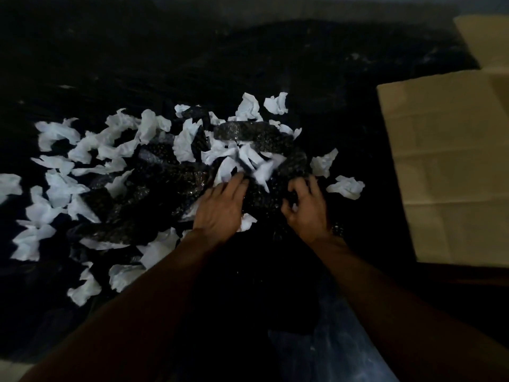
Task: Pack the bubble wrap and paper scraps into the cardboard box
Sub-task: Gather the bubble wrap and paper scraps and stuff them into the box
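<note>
Dark, wrinkled sheeting (165, 64) is seen spread over the whole surface, and its far edge is lost in shadow. At the left edge of the view, white paper scraps (55, 132) are scattered loosely, some cut off by the frame. They are spread from there towards the centre, crumpled and lying apart from one another. Among them, bubble wrap (165, 177) is heaped in a dark, glinting mass, with one strip arched over the top of the pile. A broad stretch of sheeting is left uncovered beyond the heap.

Near the centre, the left grip (220, 208) is laid on the near edge of the bubble wrap with its fingers stretched out and apart. Its fingertips are touching a blurred cluster of scraps on top of the heap, and more scraps are tucked just beside its wrist.

Just to the right, the right grip (305, 208) is seen with fingers and thumb curled in, clamped on the right end of the bubble wrap. A small white scrap is showing beside its thumb. Two crumpled scraps are lying just beyond this grip, on its right side.

A band of uncovered sheeting is left between these scraps and the cardboard box (446, 161), which is placed at the right edge and well apart from the heap. Its plain brown flap is turned towards the camera, and a second flap (484, 40) is raised behind it.
</note>
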